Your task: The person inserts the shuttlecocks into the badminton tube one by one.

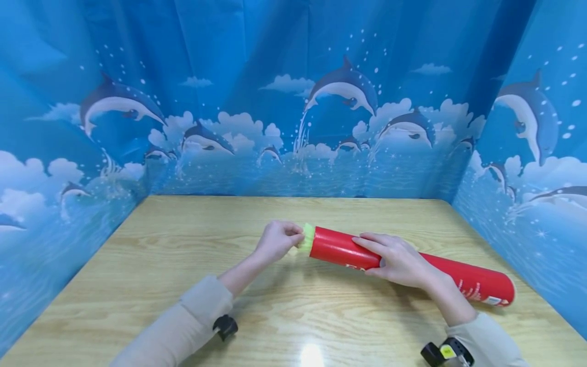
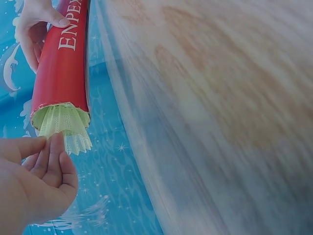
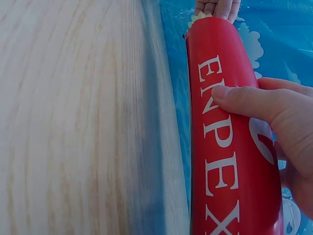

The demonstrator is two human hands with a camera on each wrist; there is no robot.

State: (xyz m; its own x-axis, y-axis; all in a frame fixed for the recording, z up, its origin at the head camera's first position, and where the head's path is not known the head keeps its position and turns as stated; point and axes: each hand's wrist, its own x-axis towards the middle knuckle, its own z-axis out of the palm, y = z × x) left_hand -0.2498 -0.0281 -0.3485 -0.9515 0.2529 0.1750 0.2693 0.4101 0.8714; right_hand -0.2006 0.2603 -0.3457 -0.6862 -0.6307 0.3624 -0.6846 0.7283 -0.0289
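Note:
A long red shuttlecock tube with white lettering lies at a slant over the table, its left end open. From that open end sticks the skirt of a yellow-green shuttlecock; the rest of it is hidden inside. My left hand pinches the skirt's edge between thumb and fingers. Around the tube's middle, my right hand grips with the thumb on the near side and fingers over the top. In the right wrist view the thumb presses beside the lettering.
The wooden table lies under both arms. Blue curtains printed with dolphins close off its back and sides. A dark wrist camera sits on the left sleeve, another on the right.

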